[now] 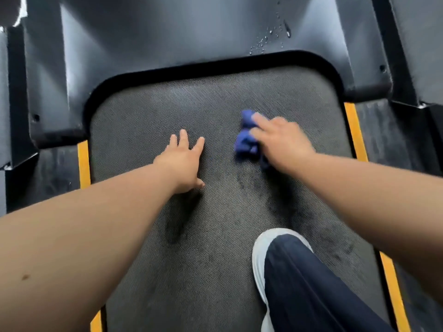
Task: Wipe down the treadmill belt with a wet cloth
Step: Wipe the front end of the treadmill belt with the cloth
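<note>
Now wiping the belt's front end

My right hand (pixel 282 140) grips a bunched blue cloth (pixel 247 137), pressed to the belt (pixel 215 97) right of centre, near the front cover (pixel 167 39). My left hand (pixel 184 161) rests flat on the belt, fingers spread, holding nothing. Damp streaks (pixel 280 200) show nearer me. I judge wiping is midway; next, sweep the cloth across the dry weave. No container is visible.

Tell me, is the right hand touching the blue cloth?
Touching. In the head view the right hand lies over the bunched blue cloth, fingers on it, on the treadmill belt.
</note>
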Demonstrator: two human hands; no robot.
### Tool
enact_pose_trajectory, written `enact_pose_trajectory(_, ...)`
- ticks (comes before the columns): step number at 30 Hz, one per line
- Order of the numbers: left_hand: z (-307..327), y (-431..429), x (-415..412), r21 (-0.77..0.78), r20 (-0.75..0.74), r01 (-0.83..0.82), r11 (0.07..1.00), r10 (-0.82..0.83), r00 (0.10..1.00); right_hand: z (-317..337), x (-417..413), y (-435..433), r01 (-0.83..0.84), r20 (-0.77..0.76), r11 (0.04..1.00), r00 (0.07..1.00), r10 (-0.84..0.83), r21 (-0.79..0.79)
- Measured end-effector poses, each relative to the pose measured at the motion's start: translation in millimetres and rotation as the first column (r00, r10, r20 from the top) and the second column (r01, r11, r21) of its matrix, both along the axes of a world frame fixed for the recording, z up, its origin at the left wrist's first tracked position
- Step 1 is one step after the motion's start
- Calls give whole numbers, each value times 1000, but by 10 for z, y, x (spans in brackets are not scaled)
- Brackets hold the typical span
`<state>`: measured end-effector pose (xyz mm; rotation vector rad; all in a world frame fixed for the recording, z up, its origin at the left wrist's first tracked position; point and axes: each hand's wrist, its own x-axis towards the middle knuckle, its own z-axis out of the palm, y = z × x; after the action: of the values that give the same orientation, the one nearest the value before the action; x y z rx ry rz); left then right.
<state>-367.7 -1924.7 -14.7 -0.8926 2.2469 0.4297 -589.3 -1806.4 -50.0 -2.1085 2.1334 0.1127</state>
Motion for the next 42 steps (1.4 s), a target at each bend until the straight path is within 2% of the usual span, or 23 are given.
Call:
enact_pose_trajectory(2,13,-2,-10,3,11,-6,1000,6,1000,-3,-148,-65,331,-40,942,943,-330,58)
enact_pose_trajectory(4,30,-13,-57,-5,2,12,1000,-12,1000,35,103,-88,421,-84,898,907,-413,126)
enact_pose_trajectory(6,50,-15,-118,-15,-18,23,1000,-23,1000,72,535,13,291,-16,939,956,-294,184)
enact_pose_trajectory(7,55,-11,-144,-19,-26,26,999,-26,999,72,736,118,162,79,967,981,-180,195)
enact_pose_trajectory(9,49,23,-180,-7,-11,18,1000,-18,1000,150,920,347,-64,249,983,968,19,174)
enact_pose_trajectory(10,36,43,-185,4,7,12,1000,-12,1000,197,827,384,-89,290,984,956,41,157)
enact_pose_trajectory(12,16,87,-158,24,42,12,1000,-13,999,116,453,380,-57,239,986,971,18,156)
enact_pose_trajectory(14,11,127,-123,46,61,45,998,-48,997,-4,17,380,177,154,975,968,-197,134)
enact_pose_trajectory(16,0,138,-98,48,61,75,996,-78,995,19,-200,389,548,160,832,817,-554,80)
enact_pose_trajectory(17,-1,136,-108,47,52,77,996,-79,996,48,-171,366,654,173,753,736,-655,68)
enact_pose_trajectory(18,-12,131,-137,46,36,73,996,-74,997,97,-60,327,689,210,721,697,-686,66)
enact_pose_trajectory(19,-20,124,-182,41,14,69,997,-69,997,170,121,281,661,283,746,703,-652,77)
enact_pose_trajectory(21,-39,123,-286,28,-25,64,998,-64,998,239,563,250,403,377,914,842,-387,37)
enact_pose_trajectory(23,-65,132,-340,21,-27,50,999,-50,998,134,742,310,164,362,986,918,-160,22)
enact_pose_trajectory(25,-96,128,-341,19,-11,61,998,-61,998,1,477,385,199,327,980,927,-185,-10)
enact_pose_trajectory(27,-104,89,-319,31,7,80,996,-80,997,-44,71,524,376,267,924,900,-344,-76)
enact_pose_trajectory(28,-104,62,-316,36,11,83,996,-83,996,-5,-125,603,476,229,876,864,-448,-81)
enact_pose_trajectory(30,-90,21,-334,41,4,81,996,-82,997,86,-411,693,653,171,757,743,-647,26)
enact_pose_trajectory(32,-78,41,-370,33,-14,65,997,-64,998,186,-426,603,732,95,673,666,-740,108)
enact_pose_trajectory(35,-85,160,-426,0,-87,26,1000,-26,996,217,-115,361,622,141,767,755,-641,157)
enact_pose_trajectory(38,-147,248,-459,-14,-135,54,998,-56,989,141,210,283,381,260,911,874,-411,160)
enact_pose_trajectory(40,-193,271,-465,-8,-132,43,999,-44,990,127,221,327,250,216,961,938,-270,115)
enact_pose_trajectory(42,-212,277,-466,-5,-124,38,999,-38,992,111,11,382,288,158,954,942,-297,80)
